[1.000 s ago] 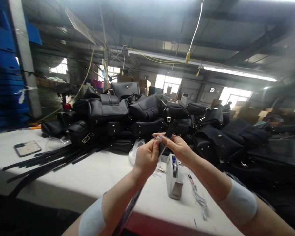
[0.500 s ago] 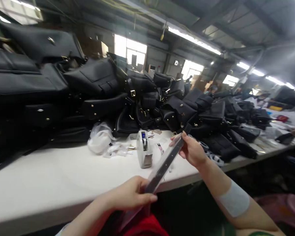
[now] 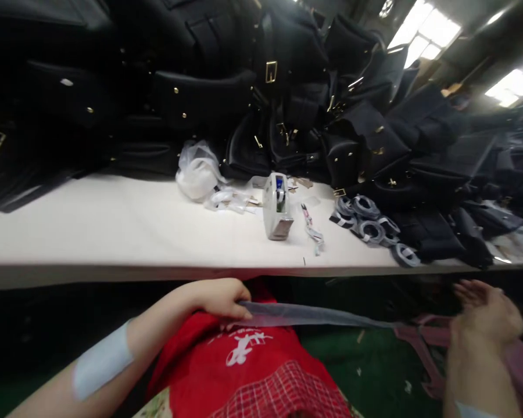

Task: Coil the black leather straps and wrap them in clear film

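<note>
My left hand (image 3: 220, 297) is below the table edge, over my red apron (image 3: 253, 360), with its fingers pinched on one end of a long strap in a clear plastic sleeve (image 3: 314, 316). The strap runs level to the right towards my right hand (image 3: 483, 310). That hand is low at the right, over a pink bin (image 3: 422, 348); its fingers are blurred and I cannot tell whether they grip the strap's far end. On the white table (image 3: 113, 232) above stands a grey tape dispenser (image 3: 278, 206).
A big heap of black bags with gold fittings (image 3: 265, 87) fills the back of the table. A crumpled plastic bag (image 3: 198, 171), paper scraps and several grey tape rolls (image 3: 368, 223) lie near the dispenser. The floor below is green.
The view has swung down. Both hands have dropped from above the table to below its edge, and the sleeved strap now lies level across my lap.
</note>
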Motion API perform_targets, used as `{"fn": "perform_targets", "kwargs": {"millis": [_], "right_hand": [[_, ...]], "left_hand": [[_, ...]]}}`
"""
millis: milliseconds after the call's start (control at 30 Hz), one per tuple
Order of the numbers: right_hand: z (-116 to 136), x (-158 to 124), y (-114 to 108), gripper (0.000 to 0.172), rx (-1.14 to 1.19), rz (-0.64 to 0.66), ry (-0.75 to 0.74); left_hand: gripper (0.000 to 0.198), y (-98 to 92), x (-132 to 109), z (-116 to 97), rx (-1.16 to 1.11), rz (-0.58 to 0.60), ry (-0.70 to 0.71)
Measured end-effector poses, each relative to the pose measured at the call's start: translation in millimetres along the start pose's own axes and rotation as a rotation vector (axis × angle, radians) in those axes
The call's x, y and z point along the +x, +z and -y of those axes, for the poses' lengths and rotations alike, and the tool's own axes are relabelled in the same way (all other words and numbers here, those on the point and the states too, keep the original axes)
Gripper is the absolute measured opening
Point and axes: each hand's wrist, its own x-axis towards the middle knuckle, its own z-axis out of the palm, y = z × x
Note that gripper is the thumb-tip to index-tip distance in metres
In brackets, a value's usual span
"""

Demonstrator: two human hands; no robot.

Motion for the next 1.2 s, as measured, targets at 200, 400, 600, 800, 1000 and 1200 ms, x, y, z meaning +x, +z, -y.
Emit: {"fn": "perform_targets", "kwargs": {"millis": [200, 400, 600, 800, 1000, 1200], "right_hand": [[-18.2, -123.6, 142.0, 0.040, 0.012, 1.129, -0.204], [-47.8, -84.6, 143.1, 0.046, -0.210, 1.312, -0.100], [-62.5, -18.2, 112.4, 0.049, -0.306, 1.242, -0.009], [-41.4, -45.0, 135.0, 0.055, -0.245, 1.373, -0.185], [-13.2, -97.8, 164.0, 0.051, -0.249, 1.598, -0.171], [2.9, -110.7, 158.5, 0.054, -0.056, 1.737, -0.177]], "left_hand": [[0.029, 25.5, 51.0, -46.8, 0.423, -0.147, 0.195], [0.025, 10.6, 15.8, -10.9, 0.028, -0.003, 0.025], [0.044, 1.0, -33.2, 49.8, -0.516, 0.132, 0.032], [0.039, -10.8, -43.8, 45.2, -1.314, -0.231, 0.384], [0.028, -44.2, -19.7, -6.2, -1.776, -0.696, 0.721], [0.017, -52.1, 12.9, -24.3, -1.480, -0.976, 0.734]]}}
